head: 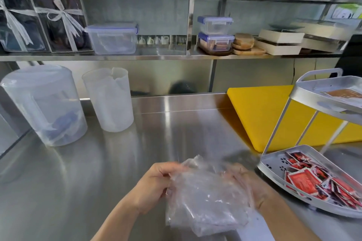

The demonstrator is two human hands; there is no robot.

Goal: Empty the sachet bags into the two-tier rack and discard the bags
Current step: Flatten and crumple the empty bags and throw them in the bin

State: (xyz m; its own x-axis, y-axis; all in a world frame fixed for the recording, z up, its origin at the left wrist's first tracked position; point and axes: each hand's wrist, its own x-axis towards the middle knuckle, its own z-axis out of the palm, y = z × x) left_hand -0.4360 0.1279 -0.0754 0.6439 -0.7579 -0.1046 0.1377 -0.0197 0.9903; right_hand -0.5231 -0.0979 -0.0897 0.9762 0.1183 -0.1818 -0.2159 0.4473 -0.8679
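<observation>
A clear, crumpled plastic bag (205, 197) hangs over the steel counter near the front edge, and both hands grip it. My left hand (154, 184) pinches its left side. My right hand (248, 184) holds its right side and shows partly through the plastic. I see no sachets inside the bag. At the right stands the silver two-tier rack (274, 164). Its lower tray holds several red sachets (313, 180). Brown sachets (344, 94) lie in its upper tray (305, 92).
A yellow cutting board (260, 115) lies behind the rack. Two translucent jugs (47, 103) (109, 98) stand at the back left of the steel counter (98, 162). A wall shelf (156, 55) above carries lidded containers, gift boxes and wooden boards.
</observation>
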